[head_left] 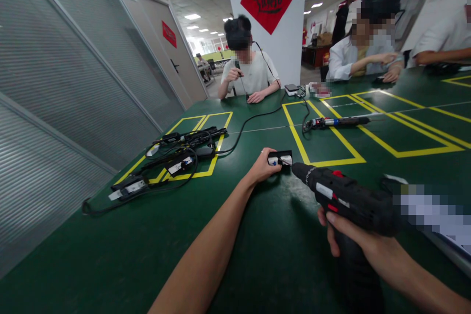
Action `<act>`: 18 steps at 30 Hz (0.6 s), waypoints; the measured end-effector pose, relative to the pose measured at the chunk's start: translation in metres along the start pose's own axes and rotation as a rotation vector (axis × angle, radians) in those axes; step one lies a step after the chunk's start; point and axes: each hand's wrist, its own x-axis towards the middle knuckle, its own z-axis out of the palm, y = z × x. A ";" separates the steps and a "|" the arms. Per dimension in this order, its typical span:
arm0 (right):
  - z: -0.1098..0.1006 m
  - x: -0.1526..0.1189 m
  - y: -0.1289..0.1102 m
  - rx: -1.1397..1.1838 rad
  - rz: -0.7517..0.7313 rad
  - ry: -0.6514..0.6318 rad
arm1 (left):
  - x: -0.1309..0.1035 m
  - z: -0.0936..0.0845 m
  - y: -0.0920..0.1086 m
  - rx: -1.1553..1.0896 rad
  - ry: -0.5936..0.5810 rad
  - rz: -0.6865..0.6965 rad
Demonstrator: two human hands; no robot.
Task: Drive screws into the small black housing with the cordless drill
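Green table (176, 235) stretches toward a white pillar (285, 54), left hand (265, 167) clasping a black casing (281, 158), right hand (348, 225) a drill (346, 195).

passable: near-left tabletop (110, 260) | obstacles: cable pile (180, 165) beyond, drill (344, 198) right

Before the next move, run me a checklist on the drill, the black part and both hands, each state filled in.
1. Left hand holding the small black part: ok.
2. Right hand around the handle of the drill: ok.
3. Drill's nose pointed toward the part: ok.
4. Bit touching the part: cannot tell, too small.
5. Left thumb well clear of the drill's nose: not ok, it is close by.
6. Cable bundle apart from the drill: ok, off to the left.
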 end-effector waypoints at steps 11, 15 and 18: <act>0.001 -0.002 -0.002 0.033 -0.005 0.007 | 0.000 0.001 0.000 -0.027 -0.004 -0.024; 0.001 0.000 -0.002 0.024 -0.022 -0.005 | 0.001 0.002 -0.001 -0.055 -0.011 -0.030; 0.001 0.000 -0.001 0.030 -0.027 -0.001 | 0.001 0.002 -0.003 -0.052 -0.001 -0.018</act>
